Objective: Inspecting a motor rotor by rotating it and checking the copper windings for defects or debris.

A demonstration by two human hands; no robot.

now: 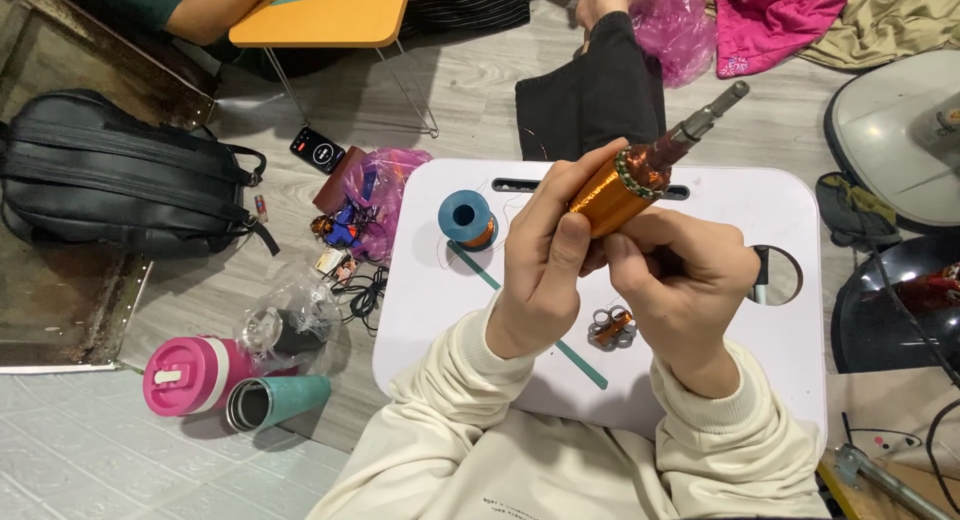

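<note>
White lap table (pixel 760 210) on a grey floor, w/ a black backpack (pixel 110 175) off to the side. You've got a copper-wound motor armature (pixel 625 185) raised above the tabletop, steel shaft pointing up & away. Your left hand (pixel 545 270) is wrapped around its body; your right hand (pixel 680 275) is clenched on it from below. A blue wire spool (pixel 466 220) and a small copper coil (pixel 611 327) lie on the table, apart from both hands.

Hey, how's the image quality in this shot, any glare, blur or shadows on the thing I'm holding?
Head view: even, soft light; the copper rotor held by the left hand and right hand is sharp, with mild sheen; faint shadows on the white table; edges bend slightly, wide-angle.
</note>
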